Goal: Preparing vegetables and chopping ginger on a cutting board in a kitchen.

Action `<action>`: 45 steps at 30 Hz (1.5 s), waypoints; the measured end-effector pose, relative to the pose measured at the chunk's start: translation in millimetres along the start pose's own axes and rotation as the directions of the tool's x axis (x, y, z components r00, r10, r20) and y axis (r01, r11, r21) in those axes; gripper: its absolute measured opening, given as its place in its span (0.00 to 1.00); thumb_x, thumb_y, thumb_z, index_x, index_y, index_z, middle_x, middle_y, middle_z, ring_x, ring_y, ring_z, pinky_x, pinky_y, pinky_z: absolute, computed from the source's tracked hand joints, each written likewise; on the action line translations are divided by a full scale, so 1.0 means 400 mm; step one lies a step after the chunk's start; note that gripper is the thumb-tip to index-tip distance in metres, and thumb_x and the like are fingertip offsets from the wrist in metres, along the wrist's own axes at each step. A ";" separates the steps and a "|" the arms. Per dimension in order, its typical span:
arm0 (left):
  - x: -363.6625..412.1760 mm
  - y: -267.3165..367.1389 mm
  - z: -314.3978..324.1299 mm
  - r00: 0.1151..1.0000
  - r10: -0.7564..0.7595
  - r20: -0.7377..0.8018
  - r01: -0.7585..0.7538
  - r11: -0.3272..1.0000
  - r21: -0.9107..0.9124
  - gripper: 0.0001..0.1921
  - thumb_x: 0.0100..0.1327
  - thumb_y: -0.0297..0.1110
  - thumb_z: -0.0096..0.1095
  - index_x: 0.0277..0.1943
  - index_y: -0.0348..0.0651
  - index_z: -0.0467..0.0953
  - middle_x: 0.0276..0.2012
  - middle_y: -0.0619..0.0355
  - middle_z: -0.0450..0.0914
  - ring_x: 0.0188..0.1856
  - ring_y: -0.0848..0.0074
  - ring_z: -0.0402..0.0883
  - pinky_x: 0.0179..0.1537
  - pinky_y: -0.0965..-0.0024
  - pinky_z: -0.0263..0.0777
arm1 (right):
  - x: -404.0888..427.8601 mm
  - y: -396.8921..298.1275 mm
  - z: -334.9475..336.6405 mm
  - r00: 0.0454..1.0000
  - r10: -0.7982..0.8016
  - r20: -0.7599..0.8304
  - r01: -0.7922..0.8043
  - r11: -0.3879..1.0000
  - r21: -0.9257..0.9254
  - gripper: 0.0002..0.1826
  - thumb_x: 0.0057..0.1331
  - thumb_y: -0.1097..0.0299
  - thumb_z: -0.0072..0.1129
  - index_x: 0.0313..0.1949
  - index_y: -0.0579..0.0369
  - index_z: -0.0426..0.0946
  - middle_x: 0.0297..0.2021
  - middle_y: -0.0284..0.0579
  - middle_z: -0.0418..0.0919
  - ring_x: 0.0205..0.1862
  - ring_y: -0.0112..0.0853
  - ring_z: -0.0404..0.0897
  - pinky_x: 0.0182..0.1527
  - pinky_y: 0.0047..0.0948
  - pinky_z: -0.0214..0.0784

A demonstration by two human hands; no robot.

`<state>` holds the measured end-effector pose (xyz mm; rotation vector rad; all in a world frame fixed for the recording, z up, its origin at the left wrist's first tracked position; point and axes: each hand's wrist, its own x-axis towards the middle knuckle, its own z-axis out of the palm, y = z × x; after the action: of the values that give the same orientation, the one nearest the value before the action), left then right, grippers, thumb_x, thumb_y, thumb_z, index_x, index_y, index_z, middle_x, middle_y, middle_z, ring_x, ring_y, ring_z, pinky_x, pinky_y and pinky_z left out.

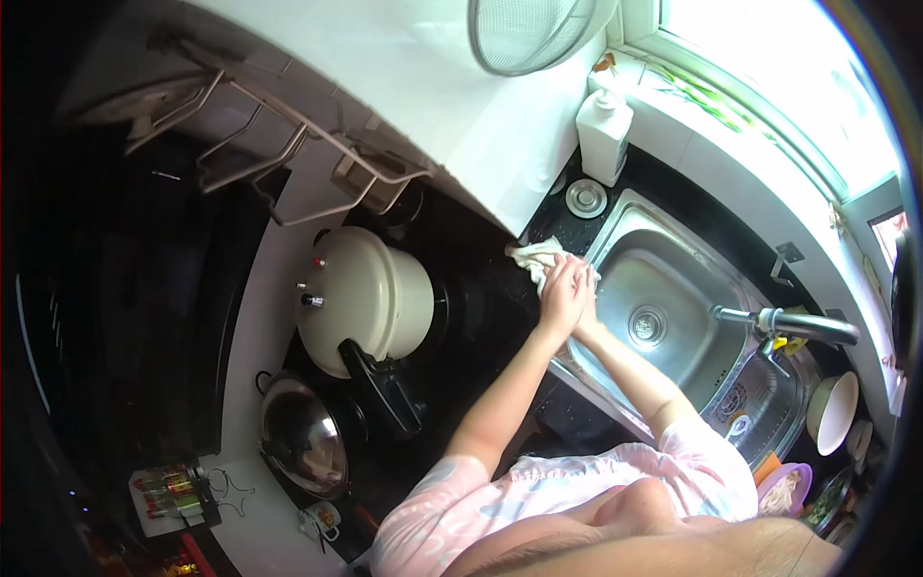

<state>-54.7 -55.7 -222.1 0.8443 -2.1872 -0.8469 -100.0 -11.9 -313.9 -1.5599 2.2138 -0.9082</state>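
My left hand (562,297) and my right hand (588,306) are together at the left rim of the steel sink (619,216), fingers overlapping. Both are closed on a crumpled white cloth (537,257), which shows beyond the fingers on the black counter and a little at their right side. How each finger lies on it is partly hidden. Right of my hands is the sink basin with its round drain strainer (647,327). A curved metal faucet (807,326) reaches over its far right side. A round metal lid or stopper (586,198) lies on the counter above.
A white pump bottle (604,137) stands in the corner. To the left are a cream pressure cooker (411,303) with a black handle and a lidded pan (306,440). A wire rack (288,148) and a mesh strainer (530,36) hang above. At right are a white bowl (833,413) and a purple bowl (800,476).
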 end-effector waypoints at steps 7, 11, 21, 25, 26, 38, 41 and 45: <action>0.274 -0.177 0.256 0.966 -0.103 0.235 -0.113 0.653 0.749 0.21 0.61 0.33 0.55 0.58 0.40 0.70 0.58 0.45 0.70 0.63 0.50 0.66 0.57 0.50 0.69 | 0.019 -0.060 0.019 0.986 -0.026 -0.164 0.080 0.939 0.334 0.22 0.67 0.56 0.58 0.56 0.53 0.75 0.55 0.54 0.75 0.59 0.47 0.72 0.61 0.43 0.63; 0.276 -0.156 0.291 0.911 0.146 0.385 -0.382 0.646 0.661 0.12 0.58 0.32 0.57 0.45 0.42 0.75 0.52 0.45 0.73 0.50 0.59 0.77 0.36 0.62 0.81 | 0.040 -0.004 -0.017 0.993 -0.031 -0.112 0.080 0.883 0.463 0.24 0.63 0.62 0.56 0.59 0.53 0.71 0.60 0.56 0.70 0.65 0.50 0.64 0.68 0.49 0.52; 0.268 -0.162 0.227 0.962 0.015 0.274 -0.206 0.698 0.686 0.33 0.50 0.44 0.69 0.59 0.46 0.68 0.63 0.42 0.62 0.62 0.47 0.63 0.57 0.42 0.64 | -0.529 0.188 -0.573 0.827 0.217 -0.519 -0.307 0.947 -0.092 0.20 0.50 0.85 0.54 0.43 0.56 0.79 0.50 0.48 0.74 0.58 0.46 0.71 0.64 0.49 0.59; 0.265 -0.112 0.232 0.863 -0.127 0.488 -0.159 0.850 0.502 0.29 0.47 0.40 0.72 0.53 0.45 0.71 0.60 0.42 0.63 0.59 0.46 0.64 0.58 0.45 0.66 | -0.610 0.224 -0.782 0.571 0.286 -0.770 -0.648 0.733 -0.208 0.23 0.55 0.83 0.53 0.52 0.54 0.76 0.57 0.48 0.70 0.62 0.47 0.68 0.67 0.44 0.56; 0.243 -0.106 0.229 0.868 -0.024 0.497 -0.223 0.874 0.432 0.26 0.44 0.39 0.74 0.47 0.43 0.74 0.59 0.42 0.63 0.58 0.45 0.64 0.57 0.48 0.67 | -0.622 0.250 -0.782 0.594 0.341 -0.728 -0.646 0.742 -0.180 0.23 0.56 0.82 0.53 0.52 0.54 0.76 0.57 0.48 0.70 0.62 0.47 0.68 0.67 0.42 0.57; -0.038 -0.028 0.300 0.813 0.192 0.549 -0.238 0.971 0.014 0.16 0.45 0.30 0.72 0.32 0.41 0.69 0.43 0.48 0.70 0.48 0.53 0.69 0.49 0.55 0.67 | -0.449 0.236 -0.301 0.539 0.782 -0.311 -0.555 0.608 0.567 0.18 0.66 0.71 0.54 0.55 0.59 0.71 0.52 0.53 0.74 0.57 0.44 0.75 0.60 0.42 0.66; -0.081 -0.031 0.277 0.796 0.323 0.512 -0.295 0.946 -0.138 0.12 0.46 0.25 0.68 0.28 0.41 0.67 0.41 0.49 0.72 0.47 0.53 0.70 0.48 0.57 0.68 | -0.291 0.280 -0.202 0.533 0.674 0.511 -0.172 -0.504 0.846 0.26 0.69 0.69 0.54 0.64 0.60 0.61 0.48 0.57 0.76 0.53 0.43 0.77 0.51 0.43 0.74; -0.093 -0.023 0.262 0.715 0.374 0.590 -0.235 0.924 -0.302 0.12 0.45 0.23 0.66 0.28 0.40 0.67 0.47 0.49 0.74 0.52 0.52 0.70 0.52 0.56 0.67 | -0.220 0.375 -0.085 0.531 0.808 0.254 0.061 -0.336 0.940 0.25 0.66 0.73 0.56 0.61 0.63 0.63 0.43 0.53 0.78 0.44 0.37 0.81 0.39 0.35 0.78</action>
<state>-106.9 1.2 -302.6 0.0472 -2.6445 -1.2971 -197.0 112.8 -394.2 0.5769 1.0292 -2.1197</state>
